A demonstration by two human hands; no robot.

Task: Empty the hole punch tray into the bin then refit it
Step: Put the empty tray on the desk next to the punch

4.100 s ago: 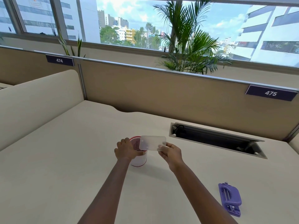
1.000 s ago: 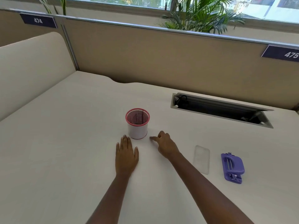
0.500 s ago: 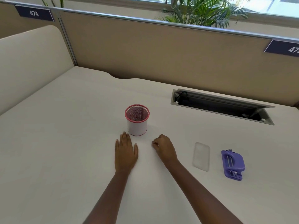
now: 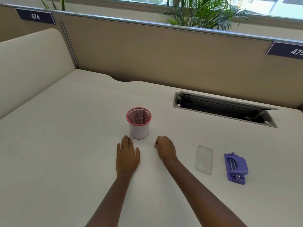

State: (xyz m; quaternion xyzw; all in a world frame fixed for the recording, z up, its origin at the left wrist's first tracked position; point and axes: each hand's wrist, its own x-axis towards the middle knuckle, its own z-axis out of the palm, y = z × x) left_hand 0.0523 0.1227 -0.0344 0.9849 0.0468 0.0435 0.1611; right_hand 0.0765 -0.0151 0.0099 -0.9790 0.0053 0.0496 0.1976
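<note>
- Left hand [image 4: 127, 157]: palm down, flat on the bench [image 4: 65, 145], fingers stretched out and close together, thumb out to the side. It grips nothing. Fingertips lie just beside the base of the bin.
- Right hand [image 4: 166, 149]: resting on the bench, fingers curled under into a loose fist, knuckles up. Nothing shows in its grasp. It lies near the bin, to the bin's right and a little nearer the person.
- Forearms: both bare, reaching in from the lower edge, converging toward the bin.
- Bin [image 4: 139, 123]: small upright round cup, red mesh inside with a red rim and pale outer wall, standing on the bench just beyond the two hands. Its contents cannot be made out.
- Tray [image 4: 204, 160]: clear, oblong, rounded corners, lying flat on the bench to the right of the right forearm, apart from it. It sits separate from the hole punch, just to that item's left.
- Hole punch [image 4: 235, 168]: purple, lying on the bench at the right, metal parts showing at its near end.
- Cable slot [image 4: 224, 108]: long recessed opening in the bench, lid tilted up, a dark cable at its left end.
- Partition [image 4: 164, 54]: tan panel behind the bench, number plates reading 474 [image 4: 35, 16] and, partly cut off, 475 [image 4: 290, 50].
- Palm plant [image 4: 205, 12]: behind the partition, by the window.
</note>
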